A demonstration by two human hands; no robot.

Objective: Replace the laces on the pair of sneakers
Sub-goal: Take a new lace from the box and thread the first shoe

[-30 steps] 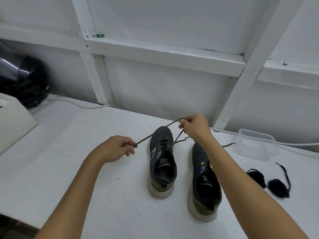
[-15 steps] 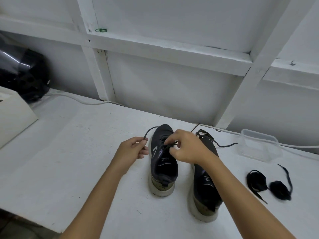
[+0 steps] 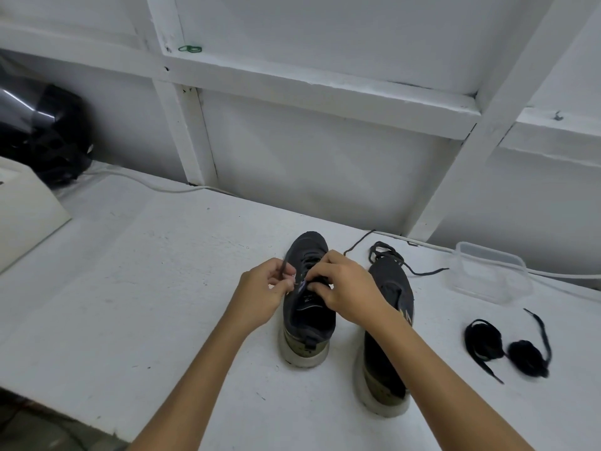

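Here, on the scuffed white table point(image 3: 130, 288), the dark mesh left sneaker point(image 3: 307, 323) stands beside its pair point(image 3: 387, 336). Over its eyelets, the right hand point(image 3: 344, 291) and left hand point(image 3: 265, 288) curl, each pinching the thin flat lace point(image 3: 284, 265); two coiled black laces point(image 3: 507, 346) lie right.

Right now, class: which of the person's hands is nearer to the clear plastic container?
The right hand. It works at the left sneaker, with the right sneaker between it and the clear plastic container. The left hand sits beyond the left sneaker, farther away.
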